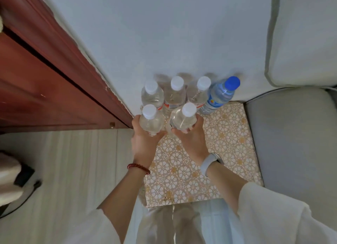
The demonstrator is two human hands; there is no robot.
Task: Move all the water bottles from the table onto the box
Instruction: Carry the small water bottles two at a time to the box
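Placement step, by judgement. Left hand (144,140) grips one bottle (150,122); right hand (189,138) grips another (183,119), both over the box (228,134). Four bottles (174,94) stand at 12 o'clock. Next: lower, then release both.

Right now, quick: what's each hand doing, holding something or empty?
Left hand: closed, its grip around a white-capped bottle.
Right hand: closed, its grip around another white-capped bottle.
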